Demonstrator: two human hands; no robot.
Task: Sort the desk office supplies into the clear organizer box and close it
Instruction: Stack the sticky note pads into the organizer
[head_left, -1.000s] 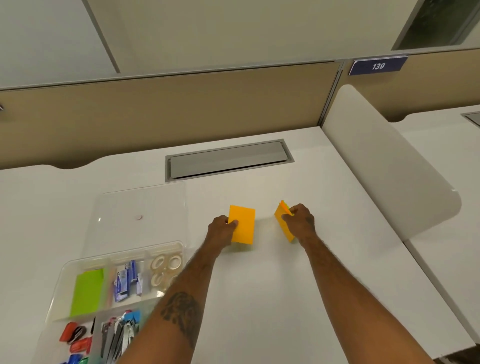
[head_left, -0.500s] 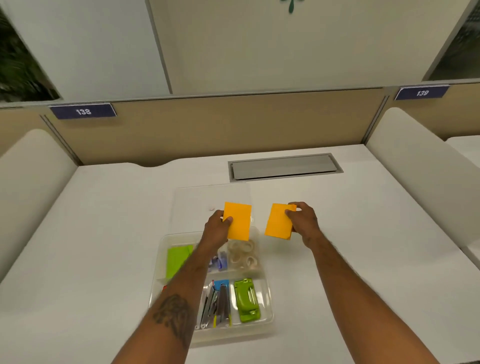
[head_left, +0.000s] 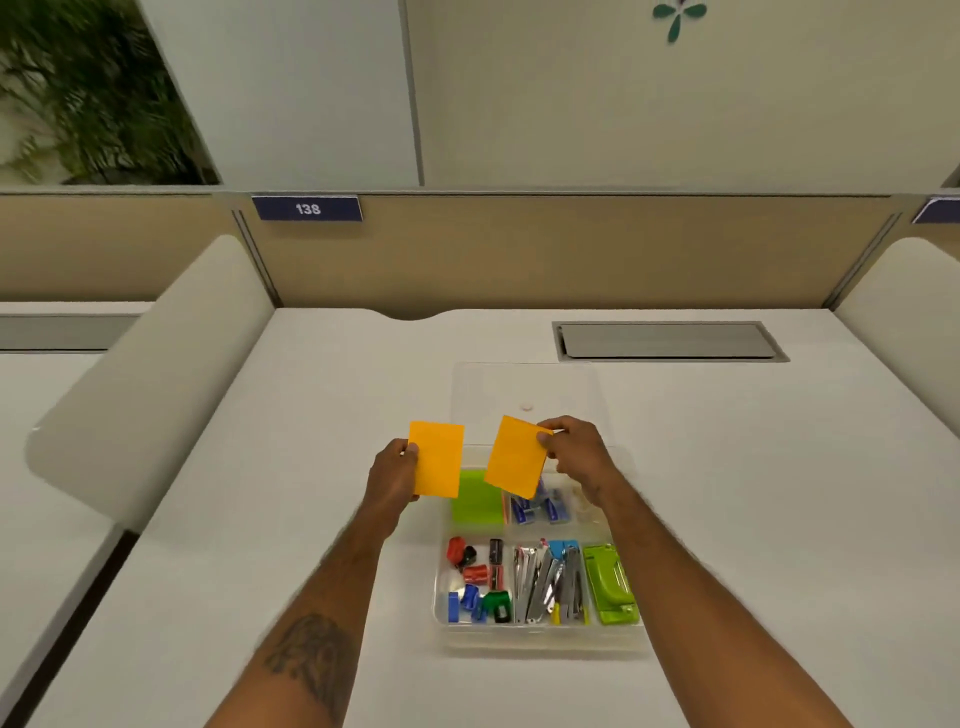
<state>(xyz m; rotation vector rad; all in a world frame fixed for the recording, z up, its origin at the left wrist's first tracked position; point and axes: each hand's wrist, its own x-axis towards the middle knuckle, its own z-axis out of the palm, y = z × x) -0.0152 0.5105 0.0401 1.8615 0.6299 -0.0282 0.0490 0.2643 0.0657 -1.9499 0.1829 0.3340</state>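
My left hand (head_left: 393, 474) grips an orange sticky-note pad (head_left: 437, 458) by its left edge, held above the desk at the organizer's far left corner. My right hand (head_left: 574, 453) grips a second orange pad (head_left: 514, 457), tilted, over the box's far compartments. The clear organizer box (head_left: 540, 636) lies open below, its clear lid (head_left: 522, 387) flat on the desk behind it. Inside are a green sticky-note pad (head_left: 475, 501), blue staple boxes (head_left: 540, 509), several small sharpeners (head_left: 475, 582), metal clippers (head_left: 545, 582) and a green hole punch (head_left: 608, 584).
The white desk (head_left: 260, 519) has a grey cable hatch (head_left: 667, 340) at the back right. Curved white dividers (head_left: 156, 374) flank it on both sides, the right divider (head_left: 904, 312) reaching the frame edge. A tan partition (head_left: 519, 249) with a sign reading 138 runs behind.
Both hands lifted the orange pads off the desk and carried them left to above the organizer box. My view swung left, so the box now lies in the middle.
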